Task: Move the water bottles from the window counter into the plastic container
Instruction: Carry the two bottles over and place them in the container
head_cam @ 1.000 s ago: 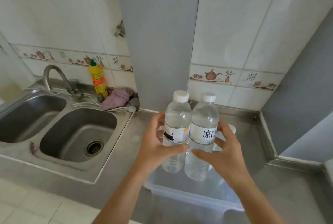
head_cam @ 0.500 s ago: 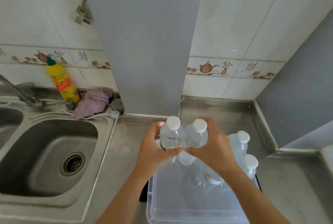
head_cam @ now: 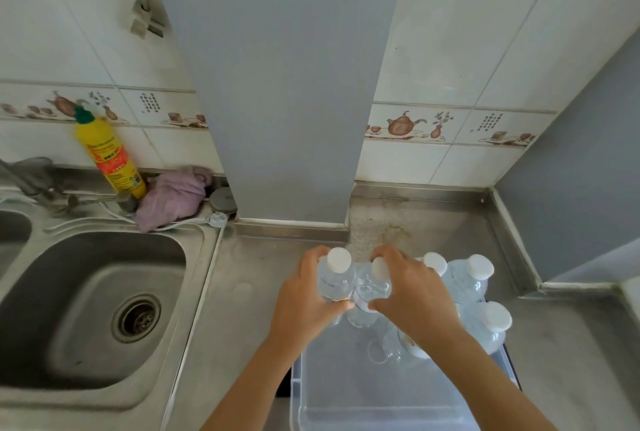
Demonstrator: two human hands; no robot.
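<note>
Clear plastic container (head_cam: 346, 406) sits at the near edge of the steel table (head_cam: 249, 278), its near half bare. Left hand (head_cam: 304, 306) is clamped around 1 upright water bottle (head_cam: 337, 278) with a white cap. Right hand (head_cam: 412, 295) is clamped around a 2nd bottle (head_cam: 369, 295), cap partly covered by the fingers (head_cam: 388, 254). The 2 bottles touch side by side over the container's far left part; whether their bases rest on its floor cannot be told. To the right, 3 more capped bottles (head_cam: 467, 278) stand upright in the container's far right corner, packed close together. A further clear bottle shape shows under the right wrist, too blurred to identify. Left of the container, a steel sink (head_cam: 86, 292) with a round drain. Behind it, against the tiled wall: a yellow detergent bottle (head_cam: 110, 157), a crumpled pink cloth (head_cam: 173, 198) just beside it, and a white cable (head_cam: 180, 222). A grey pillar (head_cam: 287, 84) rises behind the table.
</note>
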